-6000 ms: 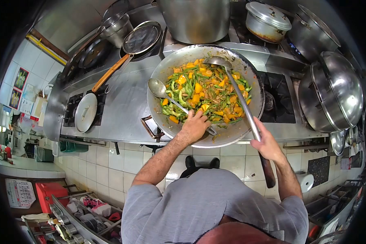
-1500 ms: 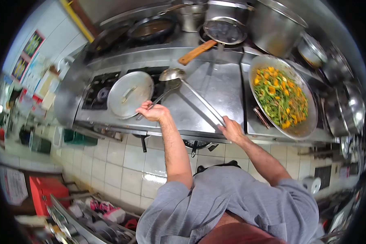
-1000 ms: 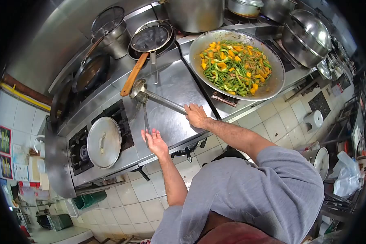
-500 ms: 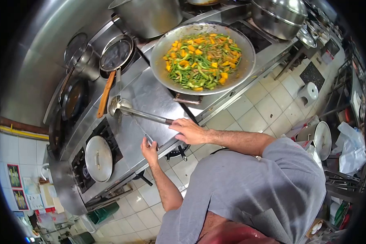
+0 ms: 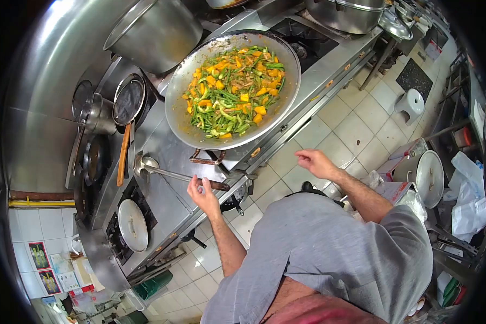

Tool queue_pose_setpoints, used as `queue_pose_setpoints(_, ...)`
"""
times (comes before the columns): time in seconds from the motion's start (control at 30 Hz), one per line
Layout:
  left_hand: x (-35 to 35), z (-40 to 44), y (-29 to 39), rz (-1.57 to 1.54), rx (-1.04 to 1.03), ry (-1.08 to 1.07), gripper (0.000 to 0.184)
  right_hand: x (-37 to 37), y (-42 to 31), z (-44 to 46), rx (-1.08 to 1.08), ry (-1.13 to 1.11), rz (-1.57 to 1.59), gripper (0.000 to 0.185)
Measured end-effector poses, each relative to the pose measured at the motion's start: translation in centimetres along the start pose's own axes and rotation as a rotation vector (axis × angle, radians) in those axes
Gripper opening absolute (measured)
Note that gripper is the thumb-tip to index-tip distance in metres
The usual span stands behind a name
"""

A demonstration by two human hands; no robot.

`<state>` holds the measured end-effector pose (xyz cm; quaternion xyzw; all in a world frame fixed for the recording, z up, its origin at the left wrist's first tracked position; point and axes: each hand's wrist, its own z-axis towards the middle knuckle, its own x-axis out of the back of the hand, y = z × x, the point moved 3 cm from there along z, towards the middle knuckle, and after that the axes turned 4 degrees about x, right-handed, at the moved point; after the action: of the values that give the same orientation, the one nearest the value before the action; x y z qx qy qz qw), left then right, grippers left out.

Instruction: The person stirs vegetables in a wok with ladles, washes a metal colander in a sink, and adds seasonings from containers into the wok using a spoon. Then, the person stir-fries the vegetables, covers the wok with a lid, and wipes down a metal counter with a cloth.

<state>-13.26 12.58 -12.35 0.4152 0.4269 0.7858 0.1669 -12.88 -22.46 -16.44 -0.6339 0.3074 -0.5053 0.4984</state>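
A metal ladle (image 5: 170, 174) with a dark handle end lies across the steel counter, its bowl near the back. My left hand (image 5: 204, 198) is at the ladle's handle, thumb and fingers apart; the handle passes behind the fingertips, and I cannot tell whether they touch it. Away from the counter, my right hand (image 5: 317, 163) hangs over the tiled floor with loosely bent fingers and nothing visible in it. A wide wok (image 5: 175, 116) stands above and to the right of my left hand, full of green vegetables and orange chunks (image 5: 235, 89). A thin utensil (image 5: 176, 193) lies beside the ladle.
A tall pot (image 5: 156, 40) stands behind the wok. Strainers with a wooden handle (image 5: 124, 156) and pans lean at the back left. A round lid (image 5: 133, 224) covers a burner. On the right are a white stool (image 5: 410, 104) and a lidded pot (image 5: 429, 181).
My right hand has left the ladle handle and moved right, over the floor. My left hand has come to the handle. The view has shifted, so the wok appears lower left.
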Motion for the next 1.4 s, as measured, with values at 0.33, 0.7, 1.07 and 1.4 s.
queue_pose_setpoints(0.33, -6.2, -1.3, -0.6, -0.493, 0.365, -0.14, 0.03, 8.1, -0.8, 3.5, -0.042, 0.283, -0.008, 0.025)
queue_pose_setpoints(0.7, -14.9, -10.7, -16.9, 0.179, 0.425, -1.054, 0.043, 28.3, -12.4, 11.7, 0.394, 0.755, -0.601, 0.024)
queue_pose_setpoints(1.07, -16.9, -19.6, -23.3, -0.027, 0.823, -0.182, 0.024, 65.4, -20.0, 31.1, 0.309, 0.812, -1.335, 0.035)
queue_pose_setpoints(1.4, -30.2, -34.2, -13.3, -0.061, 0.793, -0.219, 0.013, 86.1, -11.4, 46.3, -0.032, 0.259, -0.72, 0.044)
